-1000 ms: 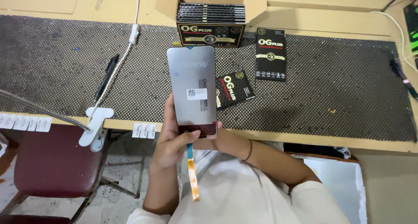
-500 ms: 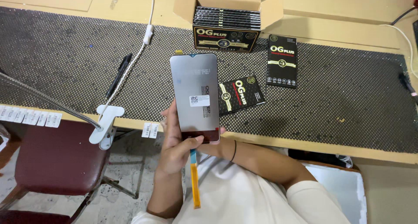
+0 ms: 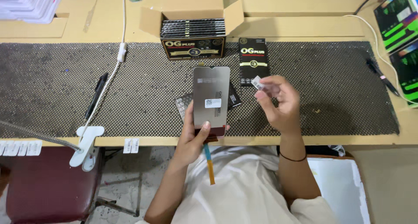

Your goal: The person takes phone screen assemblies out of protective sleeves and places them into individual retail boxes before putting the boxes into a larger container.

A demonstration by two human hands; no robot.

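- Screen panel (image 3: 211, 98): a grey phone display, back side up, held upright over the near edge of the mat (image 3: 65, 85); a small white label sits near its middle, and a dark red band runs along its bottom edge.
- Flex cable (image 3: 209, 164): a thin strip, teal at the top and orange below, hanging from the panel's lower edge in front of the person's white shirt.
- Left hand (image 3: 193, 139): closed round the bottom of the panel, thumb across its lower face, fingers behind it.
- Right hand (image 3: 281, 104): raised just right of the panel and apart from it, fingertips pinched narrowly on a small white sticker (image 3: 257, 82); a dark band circles the wrist.
- Black packet (image 3: 253, 61): flat, with gold print, lying on the mat above the right hand.
- Second packet (image 3: 185, 106): dark, tilted, lying on the mat, mostly hidden behind the panel.
- Carton (image 3: 193, 37): open cardboard box at the far edge of the mat, holding a row of black packets on edge.
- Pen (image 3: 96, 95): black, lying on the mat to the left, just beside a white cable (image 3: 114, 71).
- Clamp (image 3: 87, 143): white, gripping the near table edge at left, with a grey flexible arm leading off to the left.
- Chair (image 3: 48, 185): dark red seat below the table, lower left.
- Printed sheets (image 3: 398, 37): green and black, at the far right edge.
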